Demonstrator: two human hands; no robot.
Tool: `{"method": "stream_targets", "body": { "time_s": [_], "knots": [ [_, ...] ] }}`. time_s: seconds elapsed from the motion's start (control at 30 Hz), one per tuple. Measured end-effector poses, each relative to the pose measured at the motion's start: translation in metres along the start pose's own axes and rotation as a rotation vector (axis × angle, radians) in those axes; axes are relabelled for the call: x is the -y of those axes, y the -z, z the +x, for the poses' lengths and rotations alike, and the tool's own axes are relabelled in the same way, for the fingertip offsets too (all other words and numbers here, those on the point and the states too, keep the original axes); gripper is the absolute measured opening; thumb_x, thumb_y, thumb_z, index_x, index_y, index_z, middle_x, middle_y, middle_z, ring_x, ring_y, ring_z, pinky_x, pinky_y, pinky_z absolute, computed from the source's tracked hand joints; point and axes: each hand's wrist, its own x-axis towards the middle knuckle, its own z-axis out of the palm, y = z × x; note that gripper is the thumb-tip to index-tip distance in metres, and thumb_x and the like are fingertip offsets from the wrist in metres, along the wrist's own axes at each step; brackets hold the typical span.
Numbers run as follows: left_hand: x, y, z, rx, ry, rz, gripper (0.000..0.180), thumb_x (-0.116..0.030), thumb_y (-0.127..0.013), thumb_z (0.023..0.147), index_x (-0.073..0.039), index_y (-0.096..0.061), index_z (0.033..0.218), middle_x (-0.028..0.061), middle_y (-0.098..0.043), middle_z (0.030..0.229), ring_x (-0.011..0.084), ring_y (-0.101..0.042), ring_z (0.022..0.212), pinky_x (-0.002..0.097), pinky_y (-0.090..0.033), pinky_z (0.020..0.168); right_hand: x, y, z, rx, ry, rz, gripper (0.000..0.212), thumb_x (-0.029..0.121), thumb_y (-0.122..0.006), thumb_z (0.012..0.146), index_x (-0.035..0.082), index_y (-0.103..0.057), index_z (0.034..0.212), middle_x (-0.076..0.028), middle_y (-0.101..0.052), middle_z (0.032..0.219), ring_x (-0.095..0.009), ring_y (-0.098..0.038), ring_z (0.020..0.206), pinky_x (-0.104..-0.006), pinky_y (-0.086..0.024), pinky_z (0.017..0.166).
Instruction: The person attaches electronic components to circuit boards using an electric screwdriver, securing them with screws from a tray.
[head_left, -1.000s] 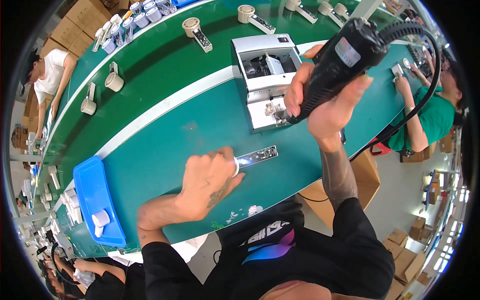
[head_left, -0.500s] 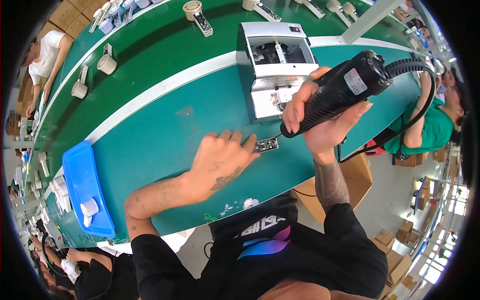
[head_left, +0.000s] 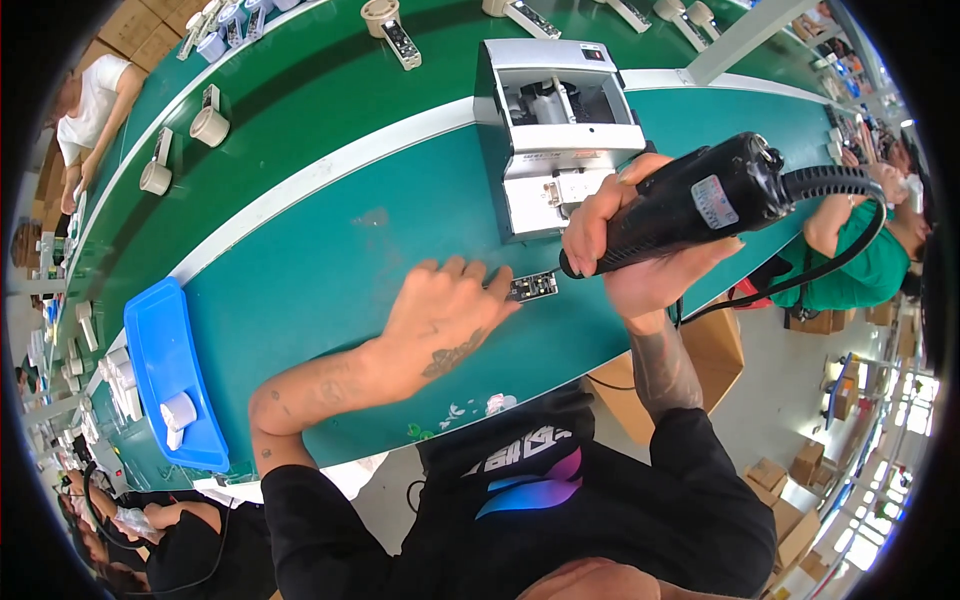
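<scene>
My right hand is wrapped around a black electric screwdriver, its corded end pointing up and to the right. The driver's thin bit reaches the right end of a small circuit board in a narrow housing on the bench. Whether the bit sits in a screw is too small to tell. At the board's left end, my left hand pinches the piece with thumb and fingertips; the rest of the piece is hidden under the hand.
A silver screw feeder stands just beyond my hands. Cups with board-bearing handles lie on the green conveyor. To the left, a blue tray holds a white cup. The screwdriver's cable loops at the right.
The screwdriver's rear end has tipped lower and to the right, with my right hand turning along. My left hand and the circuit board stay in place. Inside the feeder, the moving part has shifted.
</scene>
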Motion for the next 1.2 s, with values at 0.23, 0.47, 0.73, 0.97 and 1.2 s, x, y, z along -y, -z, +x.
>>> {"method": "stream_targets", "body": {
  "time_s": [0.23,0.47,0.73,0.97,1.2],
  "knots": [
    [-0.004,-0.005,0.002,-0.003,0.012,0.031,0.027,-0.032,-0.065,0.088,-0.005,-0.066,0.089,0.0054,-0.062,0.073,0.0205,-0.064,0.075,0.0343,-0.046,0.061,-0.004,0.007,0.000,0.009,-0.022,0.180,0.093,0.094,-0.035,0.075,0.009,-0.045,0.109,-0.009,-0.047,0.058,-0.020,-0.045,0.042,-0.0339,-0.037,0.040],
    [-0.007,-0.012,-0.002,-0.044,0.057,0.080,0.027,-0.033,-0.067,0.087,-0.006,-0.067,0.090,0.0035,-0.062,0.070,0.0172,-0.062,0.074,0.0320,-0.045,0.058,0.016,0.012,-0.009,-0.033,-0.011,0.248,0.105,0.100,-0.034,0.066,0.006,-0.047,0.112,-0.010,-0.053,0.061,-0.020,-0.050,0.045,-0.0336,-0.043,0.044],
    [-0.008,-0.008,0.003,-0.030,0.040,0.048,0.027,-0.034,-0.066,0.088,-0.007,-0.065,0.085,0.0044,-0.063,0.072,0.0179,-0.063,0.074,0.0335,-0.046,0.058,0.039,0.005,0.045,0.014,0.224,-0.185,0.107,0.094,-0.031,0.076,0.005,-0.039,0.135,-0.010,-0.054,0.068,-0.020,-0.050,0.048,-0.0372,-0.045,0.047],
    [-0.008,-0.011,-0.001,-0.054,0.054,0.033,0.027,-0.033,-0.064,0.090,-0.007,-0.064,0.085,0.0053,-0.062,0.073,0.0194,-0.063,0.074,0.0339,-0.046,0.059,0.028,-0.002,0.036,-0.063,0.155,-0.306,0.102,0.093,-0.028,0.077,0.003,-0.040,0.124,-0.009,-0.049,0.060,-0.018,-0.046,0.041,-0.0329,-0.041,0.041],
    [-0.008,-0.009,0.000,-0.039,0.041,0.038,0.028,-0.033,-0.065,0.089,-0.007,-0.063,0.082,0.0050,-0.061,0.070,0.0189,-0.063,0.074,0.0334,-0.044,0.058,0.023,0.002,-0.003,-0.029,0.007,0.010,0.102,0.094,-0.027,0.077,0.007,-0.036,0.130,-0.008,-0.047,0.062,-0.017,-0.045,0.041,-0.0333,-0.040,0.041]
  ]
}}
